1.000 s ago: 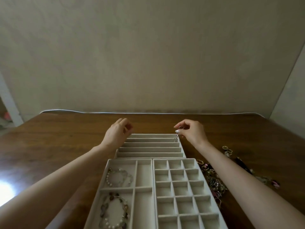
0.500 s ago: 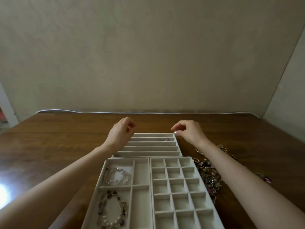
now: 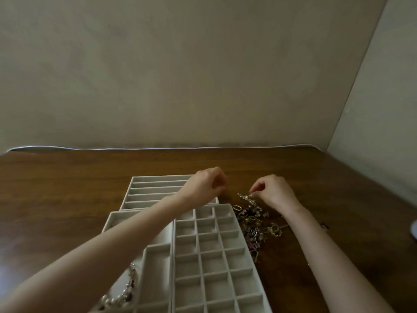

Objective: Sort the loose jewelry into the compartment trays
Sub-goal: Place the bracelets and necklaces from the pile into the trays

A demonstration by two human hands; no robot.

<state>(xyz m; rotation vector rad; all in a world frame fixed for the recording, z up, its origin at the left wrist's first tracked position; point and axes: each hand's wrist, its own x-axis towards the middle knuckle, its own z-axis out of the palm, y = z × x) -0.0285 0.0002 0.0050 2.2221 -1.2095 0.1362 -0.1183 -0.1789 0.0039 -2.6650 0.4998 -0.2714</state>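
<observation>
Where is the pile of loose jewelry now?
In the head view the jewelry pile lies on the wooden table, right of the grid tray, below the right hand, which pinches a silvery piece.

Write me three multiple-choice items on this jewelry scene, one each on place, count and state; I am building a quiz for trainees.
1. Where is the loose jewelry pile? A. On the floor. B. On the table, right of the grid tray. C. In a bowl.
2. How many trays are there? A. Two. B. Three. C. Five.
3. What is the right hand doing? A. Lying flat. B. Gripping a tray rim. C. Pinching a silvery piece.
Answers: B, the pile lies on the wood beside that tray; B, a long-slot tray, a big-compartment tray and the grid tray; C, it holds the piece at the pile's far end.
</observation>
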